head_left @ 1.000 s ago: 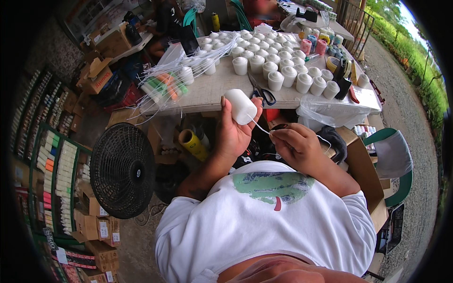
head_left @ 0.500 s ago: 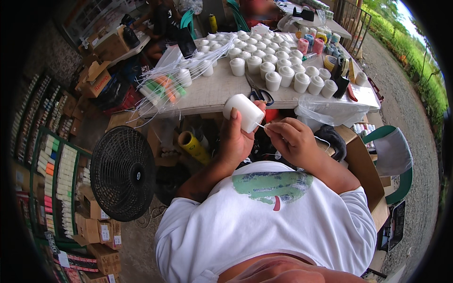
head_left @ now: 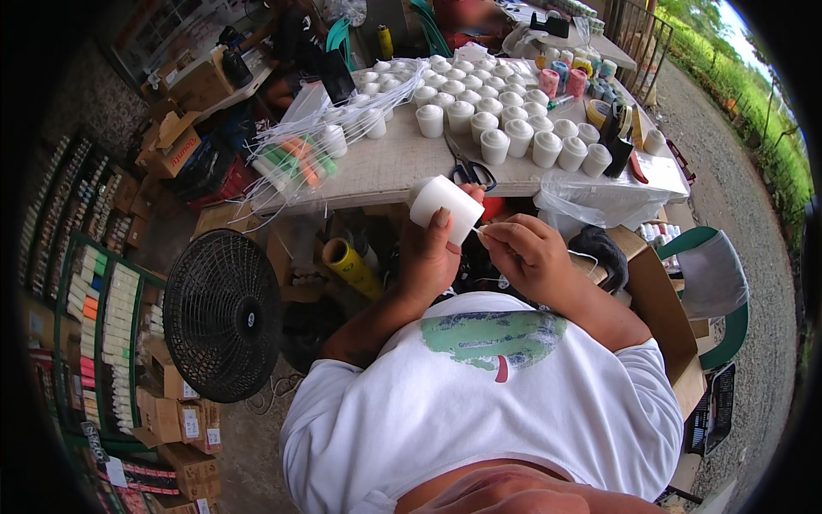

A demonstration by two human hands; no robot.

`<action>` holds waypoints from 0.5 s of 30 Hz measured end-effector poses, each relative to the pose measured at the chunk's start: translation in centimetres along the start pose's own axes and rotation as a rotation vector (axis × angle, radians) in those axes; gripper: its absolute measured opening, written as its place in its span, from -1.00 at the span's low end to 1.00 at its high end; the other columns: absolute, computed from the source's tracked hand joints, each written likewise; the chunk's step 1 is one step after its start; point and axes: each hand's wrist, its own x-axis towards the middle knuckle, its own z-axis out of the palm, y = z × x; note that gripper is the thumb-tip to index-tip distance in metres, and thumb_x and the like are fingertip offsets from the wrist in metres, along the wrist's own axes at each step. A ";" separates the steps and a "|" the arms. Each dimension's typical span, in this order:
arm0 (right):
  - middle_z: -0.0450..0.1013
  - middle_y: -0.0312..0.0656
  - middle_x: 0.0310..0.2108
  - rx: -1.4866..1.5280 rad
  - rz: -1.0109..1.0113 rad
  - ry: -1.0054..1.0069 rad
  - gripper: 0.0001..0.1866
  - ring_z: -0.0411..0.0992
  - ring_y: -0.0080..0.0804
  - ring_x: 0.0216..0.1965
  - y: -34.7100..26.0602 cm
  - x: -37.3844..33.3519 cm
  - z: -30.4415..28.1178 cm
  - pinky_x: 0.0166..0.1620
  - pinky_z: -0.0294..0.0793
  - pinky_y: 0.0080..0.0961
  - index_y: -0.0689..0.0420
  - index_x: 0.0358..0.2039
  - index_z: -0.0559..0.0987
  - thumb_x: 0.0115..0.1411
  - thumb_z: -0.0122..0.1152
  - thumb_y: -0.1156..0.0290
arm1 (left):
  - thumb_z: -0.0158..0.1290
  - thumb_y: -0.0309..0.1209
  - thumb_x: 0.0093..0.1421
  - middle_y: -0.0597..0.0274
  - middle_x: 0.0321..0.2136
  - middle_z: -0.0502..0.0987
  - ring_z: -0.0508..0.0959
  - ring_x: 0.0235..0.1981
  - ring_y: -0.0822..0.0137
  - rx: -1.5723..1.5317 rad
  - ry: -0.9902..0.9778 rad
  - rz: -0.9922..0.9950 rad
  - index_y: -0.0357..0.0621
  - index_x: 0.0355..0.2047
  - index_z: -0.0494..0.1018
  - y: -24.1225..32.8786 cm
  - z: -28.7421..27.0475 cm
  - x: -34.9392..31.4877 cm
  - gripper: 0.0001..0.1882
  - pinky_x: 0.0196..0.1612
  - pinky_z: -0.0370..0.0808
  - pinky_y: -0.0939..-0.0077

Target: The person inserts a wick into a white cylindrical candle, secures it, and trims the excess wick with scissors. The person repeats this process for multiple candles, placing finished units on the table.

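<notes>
My left hand (head_left: 431,254) is wrapped round a thick white candle (head_left: 450,208), tilted over the gap in front of the table. Its flat end faces my right hand (head_left: 529,252). A thin white wick (head_left: 477,230) sticks out of that end, and the fingertips of my right hand pinch it. Beyond the candle, a pair of scissors (head_left: 469,169) with dark handles lies near the table's front edge. Many similar white candles (head_left: 518,135) stand in rows on the table (head_left: 385,176). Long white wick strands (head_left: 291,128) are spread at the table's left.
A black fan (head_left: 223,315) stands at my left, near cardboard boxes (head_left: 167,420) and shelves of coloured spools (head_left: 111,317). A yellow roll (head_left: 351,265) sits under the table. At my right are an open carton (head_left: 659,300) and a green chair (head_left: 728,334).
The candle has turned a little in my left hand and shifted slightly right. Less of the wick shows between its flat end and my right fingertips.
</notes>
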 end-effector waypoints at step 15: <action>0.49 -0.15 -0.46 0.021 0.119 -0.027 -0.85 0.50 -0.25 -0.47 0.1 -0.7 -0.3 -0.43 0.48 -0.43 0.18 -0.31 0.55 0.06 0.27 0.52 | 0.15 -0.25 0.18 -0.09 0.01 0.36 0.39 0.11 0.06 0.001 0.014 0.057 -0.25 0.09 0.15 0.3 0.2 0.1 -0.41 0.22 0.28 0.21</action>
